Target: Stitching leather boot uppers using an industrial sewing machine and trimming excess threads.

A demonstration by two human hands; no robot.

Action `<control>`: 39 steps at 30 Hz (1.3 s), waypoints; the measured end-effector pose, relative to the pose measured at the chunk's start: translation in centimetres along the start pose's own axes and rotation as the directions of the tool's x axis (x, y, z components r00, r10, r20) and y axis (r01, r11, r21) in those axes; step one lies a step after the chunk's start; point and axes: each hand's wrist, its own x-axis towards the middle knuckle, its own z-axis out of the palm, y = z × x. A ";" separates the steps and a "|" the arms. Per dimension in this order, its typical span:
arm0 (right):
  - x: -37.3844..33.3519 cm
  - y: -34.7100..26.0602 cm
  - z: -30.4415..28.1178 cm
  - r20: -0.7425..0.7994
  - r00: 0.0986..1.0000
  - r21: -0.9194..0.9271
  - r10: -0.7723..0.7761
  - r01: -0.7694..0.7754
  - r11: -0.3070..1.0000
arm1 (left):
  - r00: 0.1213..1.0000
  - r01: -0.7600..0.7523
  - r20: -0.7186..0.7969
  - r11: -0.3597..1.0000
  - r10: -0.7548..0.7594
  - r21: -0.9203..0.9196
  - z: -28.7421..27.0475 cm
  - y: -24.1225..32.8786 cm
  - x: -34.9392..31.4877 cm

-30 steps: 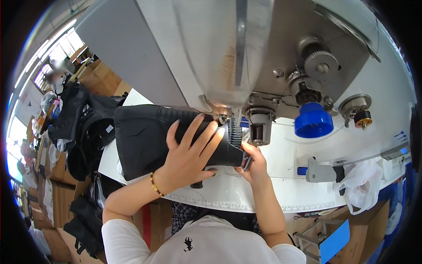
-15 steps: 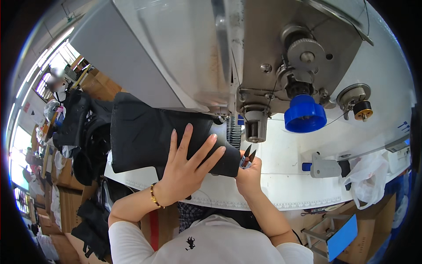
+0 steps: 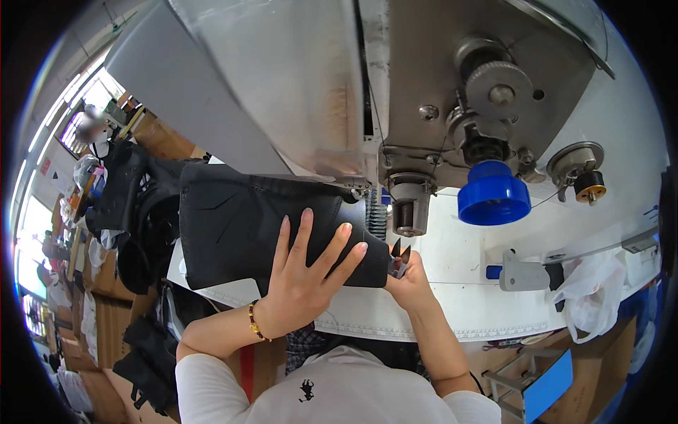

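Note:
A black leather-like piece shaped like a boot upper (image 3: pixel 233 226) lies across the sewing machine's white table, its far edge by the needle area under the head (image 3: pixel 417 42). Resting flat on its near part is my left hand (image 3: pixel 300 290), fingers spread and pointing away from me. At the piece's right end, my right hand (image 3: pixel 413 286) is closed around small thread snips (image 3: pixel 400 258), whose dark blades point up between thumb and fingers. That hand also touches the piece's edge; some of its fingers are hidden.
A blue knob (image 3: pixel 493 194) and a metal cylinder (image 3: pixel 409 205) hang from the machine head. On the table's right are a grey lever-like part (image 3: pixel 524 272) and a white plastic bag (image 3: pixel 590 290). Black pieces (image 3: pixel 134 205) are heaped at left; a blue-topped stool (image 3: pixel 547 385) stands lower right.
The black piece has turned slightly and spread flatter, its left end reaching lower. Both hands have shifted a little right and toward me with it. The whole view has shifted slightly too.

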 end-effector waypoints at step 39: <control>-0.3 0.4 0.9 -0.292 0.951 0.318 0.096 0.002 0.948 | 0.998 0.040 0.060 0.992 -0.033 -0.116 -1.0 -0.7 1.2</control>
